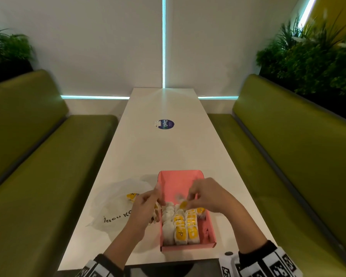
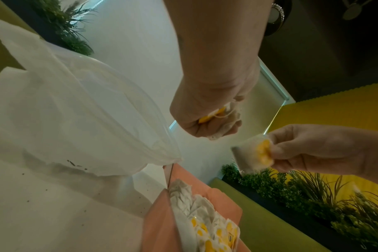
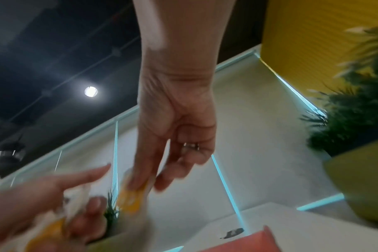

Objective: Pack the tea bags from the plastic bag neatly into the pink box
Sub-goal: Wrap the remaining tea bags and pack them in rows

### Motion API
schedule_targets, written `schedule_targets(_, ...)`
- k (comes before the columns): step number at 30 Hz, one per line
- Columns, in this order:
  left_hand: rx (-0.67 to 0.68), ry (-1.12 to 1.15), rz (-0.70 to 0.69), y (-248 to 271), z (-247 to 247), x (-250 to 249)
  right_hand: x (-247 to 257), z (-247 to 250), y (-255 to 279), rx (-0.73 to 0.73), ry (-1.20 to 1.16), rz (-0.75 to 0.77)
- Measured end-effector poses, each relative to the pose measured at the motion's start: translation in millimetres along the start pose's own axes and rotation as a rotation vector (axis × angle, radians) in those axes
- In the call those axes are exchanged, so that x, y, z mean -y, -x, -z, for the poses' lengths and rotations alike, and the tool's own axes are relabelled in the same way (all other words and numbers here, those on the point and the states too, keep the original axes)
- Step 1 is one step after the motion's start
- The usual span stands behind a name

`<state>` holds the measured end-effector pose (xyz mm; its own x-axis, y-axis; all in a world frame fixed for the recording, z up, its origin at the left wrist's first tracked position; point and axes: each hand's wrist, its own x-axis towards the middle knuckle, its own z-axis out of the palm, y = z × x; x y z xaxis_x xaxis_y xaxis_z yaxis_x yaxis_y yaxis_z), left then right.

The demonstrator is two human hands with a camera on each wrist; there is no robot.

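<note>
The pink box [image 1: 179, 179] lies open on the white table [image 1: 164, 148], its near half filled with rows of white tea bags with yellow tags [image 1: 185, 226]. My right hand [image 1: 203, 193] hovers over the box and pinches one tea bag [image 1: 183, 204] by its yellow tag [image 2: 262, 151]. At the box's left rim, my left hand [image 1: 148, 204] grips a bunch of tea bags [image 2: 223, 120] in curled fingers. The plastic bag [image 1: 116, 204] lies to the left, with one yellow-tagged tea bag [image 1: 131, 196] showing inside.
A round blue sticker [image 1: 165, 124] lies in the middle of the table. Green benches [image 1: 40, 166] run along both sides, with plants [image 1: 316, 56] behind them. The pink box's far half [image 1: 178, 184] holds no bags.
</note>
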<state>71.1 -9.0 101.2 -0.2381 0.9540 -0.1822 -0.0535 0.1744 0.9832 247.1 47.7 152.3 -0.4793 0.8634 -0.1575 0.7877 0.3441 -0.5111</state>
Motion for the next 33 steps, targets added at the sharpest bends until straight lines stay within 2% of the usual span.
schedule_targets(1,-0.015,-0.020,-0.016,-1,0,0,2,0,1,0.073,-0.010,0.002)
schedule_targets(2,-0.024,-0.026,-0.033,-1,-1,0,1,-1,-1,0.015,0.029,-0.037)
schedule_targets(4,-0.027,-0.010,-0.070,-1,-2,1,0,-2,-7,-0.266,0.139,-0.172)
schedule_targets(5,-0.024,-0.003,-0.085,-1,-3,1,1,-4,-8,-0.336,0.198,-0.208)
schedule_targets(6,-0.024,0.004,-0.097,-1,-3,1,0,-6,-9,-0.339,0.214,-0.190)
schedule_targets(7,-0.023,0.007,-0.108,-1,-4,1,-1,-7,-10,-0.258,0.198,-0.150)
schedule_targets(10,-0.020,0.024,-0.131,-3,-4,1,-1,-3,-5,0.124,0.127,0.029)
schedule_targets(11,-0.020,0.022,-0.143,-4,-4,2,0,-3,-3,0.153,0.113,0.046)
schedule_targets(12,-0.020,0.011,-0.157,-4,-4,2,0,-3,-3,0.108,0.132,0.040)
schedule_targets(14,-0.010,-0.017,-0.198,-4,-4,3,4,-3,-5,-0.082,0.226,-0.034)
schedule_targets(16,0.010,-0.032,-0.229,-4,-3,5,7,-4,-5,-0.162,0.273,-0.067)
schedule_targets(20,0.116,-0.096,-0.235,-1,-4,1,7,-2,-1,0.065,0.165,0.094)
schedule_targets(21,0.164,-0.116,-0.220,0,-4,0,7,-1,0,0.083,0.164,0.116)
schedule_targets(23,0.242,-0.188,-0.187,1,-4,0,7,0,0,0.046,0.154,0.118)
schedule_targets(25,0.264,-0.259,-0.177,2,-3,0,7,1,0,0.023,0.119,0.123)
schedule_targets(33,0.117,-0.144,-0.186,1,-7,-3,-2,-4,1,-0.162,-0.233,0.037)
